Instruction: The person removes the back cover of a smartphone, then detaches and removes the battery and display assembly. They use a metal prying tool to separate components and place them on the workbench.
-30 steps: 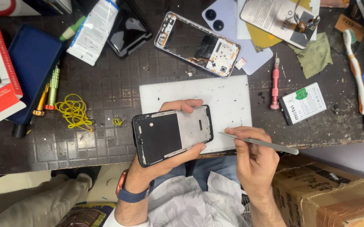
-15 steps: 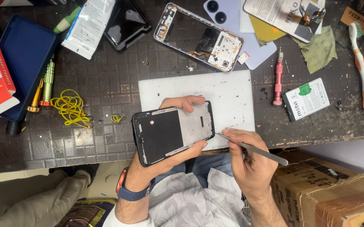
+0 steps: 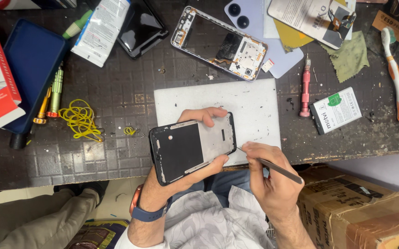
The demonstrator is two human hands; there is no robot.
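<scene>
Fingers (image 3: 208,115) of your left hand (image 3: 181,177) curled over the far edge of a black phone frame (image 3: 192,146), thumb pressed on its near edge, so the frame sat clamped and tilted just above the white work mat (image 3: 254,103) on the desk (image 3: 116,92). Your right hand (image 3: 268,177), at four o'clock from the frame, pinched a thin metal pick (image 3: 273,167) like a pen, fingers closed tight on its shaft, the tip touching or all but touching the frame's right-hand corner; the exact contact was too fine to tell.

By the look of it, you were working the pick along the frame's edge, a prying or scraping step. The next move seemed to call for a steady left grip and a shallow, light stroke of the tip, lest it slip off the rim toward your thumb.

At twelve o'clock from the frame lay a second, stripped phone chassis (image 3: 220,42) with a lilac back cover (image 3: 254,23) beside it. A red screwdriver (image 3: 305,87) and a flat battery pack (image 3: 335,110) rested at two o'clock. A coil of yellow wire (image 3: 79,119) and a blue case (image 3: 33,69) lay at nine to ten o'clock, and a cardboard box (image 3: 360,212) stood at four o'clock below the desk.
</scene>
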